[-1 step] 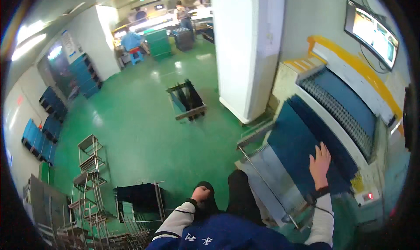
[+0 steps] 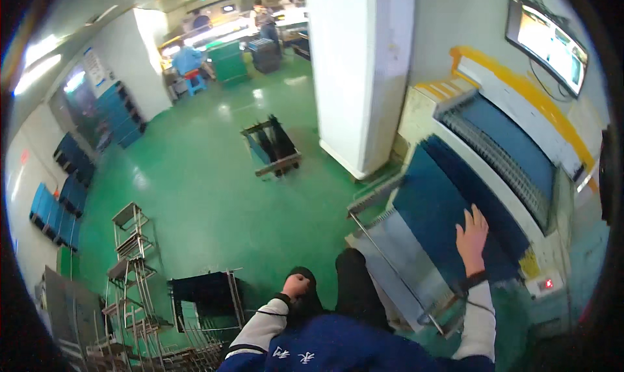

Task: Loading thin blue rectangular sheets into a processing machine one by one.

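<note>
My right hand [image 2: 472,242] lies with fingers apart on dark blue flat sheets [image 2: 432,209], which overlap in front of a roller machine [image 2: 500,160]. Beside them, nearer my knees, a pale grey-blue surface [image 2: 403,261] sits in a frame with a metal rod [image 2: 393,271] and toothed edges. Resting on my left knee, my left hand [image 2: 296,285] has its fingers curled in and shows nothing in them.
A low rack with dark panels [image 2: 272,146] stands on the green floor, left of a white pillar [image 2: 351,79]. Metal racks [image 2: 133,268] and a dark-topped frame [image 2: 205,294] are at my left. A screen [image 2: 548,43] hangs at right. People work at the far bench.
The whole view has shifted slightly, so the surroundings sit a little further left. My right hand stays on the dark blue sheets and my left hand on the knee.
</note>
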`<action>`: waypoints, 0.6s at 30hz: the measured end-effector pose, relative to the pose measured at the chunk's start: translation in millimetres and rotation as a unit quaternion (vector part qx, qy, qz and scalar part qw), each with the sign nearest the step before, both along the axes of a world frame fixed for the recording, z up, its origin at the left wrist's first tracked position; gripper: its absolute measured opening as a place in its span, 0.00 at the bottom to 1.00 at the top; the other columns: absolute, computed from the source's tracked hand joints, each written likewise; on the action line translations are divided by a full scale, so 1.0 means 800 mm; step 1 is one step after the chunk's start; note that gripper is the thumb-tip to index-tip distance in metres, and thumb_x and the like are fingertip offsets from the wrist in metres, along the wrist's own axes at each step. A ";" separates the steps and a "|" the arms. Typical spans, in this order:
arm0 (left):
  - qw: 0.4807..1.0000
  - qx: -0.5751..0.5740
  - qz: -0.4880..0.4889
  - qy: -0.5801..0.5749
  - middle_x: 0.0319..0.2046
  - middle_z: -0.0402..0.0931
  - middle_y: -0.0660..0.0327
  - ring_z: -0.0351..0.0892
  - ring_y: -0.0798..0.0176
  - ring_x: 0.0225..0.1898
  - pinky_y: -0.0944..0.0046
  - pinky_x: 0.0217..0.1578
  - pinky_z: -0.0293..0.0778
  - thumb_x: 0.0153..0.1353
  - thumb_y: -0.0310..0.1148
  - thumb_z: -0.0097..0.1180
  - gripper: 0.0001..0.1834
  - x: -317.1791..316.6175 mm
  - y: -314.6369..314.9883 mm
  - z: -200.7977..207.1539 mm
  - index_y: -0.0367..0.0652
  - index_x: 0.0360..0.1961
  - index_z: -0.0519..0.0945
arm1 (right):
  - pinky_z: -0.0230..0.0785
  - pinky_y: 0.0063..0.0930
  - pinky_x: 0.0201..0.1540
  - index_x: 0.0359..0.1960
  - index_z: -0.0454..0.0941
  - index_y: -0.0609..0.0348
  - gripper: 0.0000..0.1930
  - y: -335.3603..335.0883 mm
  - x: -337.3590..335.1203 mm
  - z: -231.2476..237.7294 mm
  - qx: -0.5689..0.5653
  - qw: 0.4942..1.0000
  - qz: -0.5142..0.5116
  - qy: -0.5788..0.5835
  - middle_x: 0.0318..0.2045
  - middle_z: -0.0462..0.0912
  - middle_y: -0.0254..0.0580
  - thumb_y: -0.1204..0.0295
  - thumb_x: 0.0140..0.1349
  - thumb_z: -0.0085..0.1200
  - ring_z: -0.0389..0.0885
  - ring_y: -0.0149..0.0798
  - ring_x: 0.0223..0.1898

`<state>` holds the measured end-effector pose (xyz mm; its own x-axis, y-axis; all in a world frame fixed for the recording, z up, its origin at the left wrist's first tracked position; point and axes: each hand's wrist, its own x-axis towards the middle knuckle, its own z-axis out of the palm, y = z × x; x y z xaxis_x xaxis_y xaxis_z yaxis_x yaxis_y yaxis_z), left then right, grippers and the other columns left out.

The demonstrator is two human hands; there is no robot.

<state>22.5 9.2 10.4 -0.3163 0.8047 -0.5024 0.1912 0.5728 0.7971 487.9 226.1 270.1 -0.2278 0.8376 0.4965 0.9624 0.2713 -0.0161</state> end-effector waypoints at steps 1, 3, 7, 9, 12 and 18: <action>1.000 0.002 0.000 0.018 0.22 0.79 0.59 0.77 0.66 0.22 0.63 0.25 0.74 0.56 0.38 0.56 0.13 -0.009 -0.007 -0.014 0.36 0.29 0.80 | 0.57 0.47 0.61 0.54 0.70 0.62 0.27 0.001 -0.013 0.003 0.025 0.999 0.021 0.009 0.60 0.67 0.48 0.70 0.51 0.62 0.64 0.53 0.60; 0.999 0.006 -0.010 0.044 0.22 0.79 0.60 0.77 0.66 0.21 0.64 0.23 0.73 0.57 0.37 0.56 0.12 -0.021 -0.015 -0.041 0.37 0.29 0.80 | 0.58 0.46 0.59 0.55 0.70 0.60 0.27 0.008 -0.022 0.004 0.037 0.998 0.043 0.018 0.58 0.69 0.47 0.70 0.51 0.62 0.67 0.52 0.57; 0.999 -0.003 -0.016 0.028 0.22 0.79 0.61 0.76 0.66 0.20 0.64 0.22 0.73 0.58 0.36 0.56 0.11 -0.012 -0.010 -0.017 0.37 0.30 0.80 | 0.62 0.45 0.54 0.55 0.69 0.57 0.28 0.012 -0.021 0.013 0.000 0.999 0.015 0.040 0.53 0.71 0.46 0.71 0.50 0.62 0.69 0.51 0.53; 0.999 0.001 -0.016 0.039 0.22 0.79 0.61 0.77 0.67 0.20 0.65 0.22 0.74 0.57 0.36 0.57 0.11 -0.008 -0.009 0.001 0.36 0.31 0.80 | 0.66 0.44 0.49 0.55 0.69 0.55 0.27 0.018 -0.019 0.015 -0.016 0.999 0.008 0.045 0.48 0.74 0.46 0.71 0.51 0.61 0.73 0.51 0.48; 0.999 0.013 -0.017 0.029 0.22 0.79 0.60 0.78 0.67 0.21 0.66 0.23 0.74 0.57 0.36 0.57 0.12 -0.011 -0.005 -0.009 0.37 0.31 0.80 | 0.69 0.45 0.44 0.50 0.73 0.57 0.22 0.042 -0.002 0.007 -0.015 0.993 0.004 0.116 0.41 0.78 0.47 0.69 0.52 0.61 0.77 0.52 0.44; 0.999 -0.021 -0.011 0.038 0.21 0.79 0.60 0.78 0.67 0.22 0.65 0.24 0.75 0.57 0.37 0.57 0.11 -0.011 -0.003 -0.004 0.38 0.30 0.80 | 0.70 0.44 0.47 0.37 0.80 0.63 0.16 0.084 0.024 -0.001 -0.183 0.979 -0.085 0.019 0.39 0.81 0.52 0.64 0.50 0.62 0.78 0.53 0.45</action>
